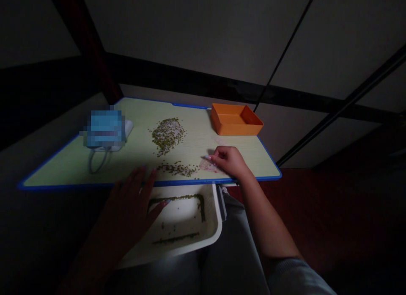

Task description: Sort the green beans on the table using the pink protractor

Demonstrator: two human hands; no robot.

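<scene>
Lying at the curled fingers of the right hand (229, 160), a thin, pinkish, see-through piece (209, 165) rests on the pale tabletop (196, 117). The thumb and fingertips of that hand are drawn in close; whether they meet, or pinch the piece or something else small, I cannot tell.

Just to the left of this grip, a loose strip of small greenish-brown grains (178, 169) runs along the near part of the top, reaching toward the left hand (133, 197). That hand is open, its fingers spread and apart, at the near edge; it is dark, and its contact with the edge is unclear.

Farther out and left of the right hand's grip is a larger grain heap (168, 135), mixed with whitish bits. Beyond the grip, slightly to its right, an orange open box (238, 129) sits near the far right corner. Well to the left is a blurred blue object (106, 128) on a white base (128, 129), with a grey loop (98, 160) in front.

Below the grip and to its left, under the blue rim (190, 182), a white bin (217, 227) has more grains along its inner edges.
</scene>
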